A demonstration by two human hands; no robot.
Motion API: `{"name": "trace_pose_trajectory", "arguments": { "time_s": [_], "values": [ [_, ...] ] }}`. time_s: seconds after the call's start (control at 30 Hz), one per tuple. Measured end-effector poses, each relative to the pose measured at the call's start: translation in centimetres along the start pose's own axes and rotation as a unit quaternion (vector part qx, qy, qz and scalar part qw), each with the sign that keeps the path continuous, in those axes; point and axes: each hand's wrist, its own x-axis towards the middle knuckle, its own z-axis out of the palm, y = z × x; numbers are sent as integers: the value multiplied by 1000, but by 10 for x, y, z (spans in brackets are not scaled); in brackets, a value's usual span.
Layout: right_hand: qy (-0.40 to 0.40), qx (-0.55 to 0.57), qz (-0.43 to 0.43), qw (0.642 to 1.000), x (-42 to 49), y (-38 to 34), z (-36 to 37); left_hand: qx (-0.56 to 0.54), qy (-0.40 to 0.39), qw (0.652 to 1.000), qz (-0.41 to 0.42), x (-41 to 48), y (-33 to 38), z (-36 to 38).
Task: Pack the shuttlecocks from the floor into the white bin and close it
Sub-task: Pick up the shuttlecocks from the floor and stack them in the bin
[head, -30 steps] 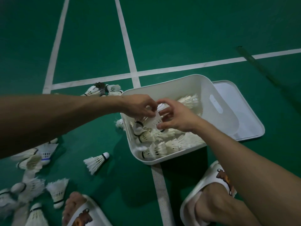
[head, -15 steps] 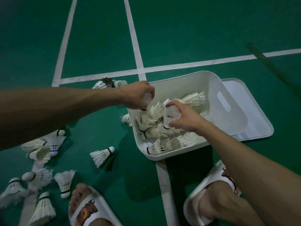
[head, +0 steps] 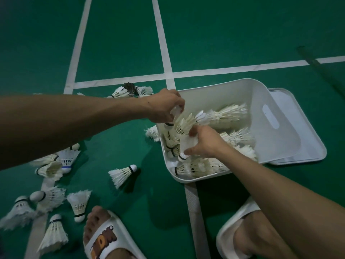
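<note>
The white bin (head: 280,139) stands open on the green court floor, holding several feather shuttlecocks (head: 227,114). Over its left rim my left hand (head: 164,107) grips one shuttlecock (head: 174,116), cork end down. Close beside it, inside the bin, my right hand (head: 203,144) holds another shuttlecock (head: 187,146), cork pointing down-left. Its lid (head: 306,131) lies flat under and behind the bin's right side. Several loose shuttlecocks lie on the floor: one alone (head: 122,173) left of the bin, a cluster (head: 56,200) at lower left, a few (head: 130,90) beyond my left wrist.
My feet in white slides rest at the bottom, left (head: 104,238) and right (head: 240,232). White court lines (head: 164,53) cross the floor. One shuttlecock (head: 152,132) lies against the bin's left wall outside.
Both hands moved apart, each keeping a shuttlecock; the left rose toward the bin's left rim, the right dropped lower in the bin. The view shifted left, showing more floor shuttlecocks.
</note>
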Motion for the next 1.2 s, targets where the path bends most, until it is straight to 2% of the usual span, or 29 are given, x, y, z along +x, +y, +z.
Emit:
{"name": "trace_pose_trajectory", "arguments": {
  "time_s": [0.2, 0.4, 0.5, 0.67, 0.8, 0.9, 1.0, 1.2],
  "values": [
    [-31, -49, 32, 998, -1, -10, 12, -3, 2, 1000, 0, -2, -1, 1],
    [-109, -33, 39, 993, 3, -11, 17, -22, -6, 1000, 2, -6, -2, 6],
    [-121, -42, 40, 991, 8, -8, 18, -25, -8, 1000, 9, -6, -2, 6],
    [-78, 25, 29, 996, 6, -3, 1, -16, -10, 1000, 17, -4, 2, 8],
    [-11, 210, -14, 978, -1, 5, -21, -8, -19, 1000, 15, 2, 8, 9],
    [36, 293, -32, 955, -5, 7, -29, -11, -36, 999, 16, 7, 15, 12],
    [59, 299, -49, 951, -8, 8, -30, -12, -62, 997, 36, 10, 22, 13],
    [13, 280, -59, 958, -12, 12, -30, -51, -57, 996, 51, 3, 34, 17]
  ]
}}
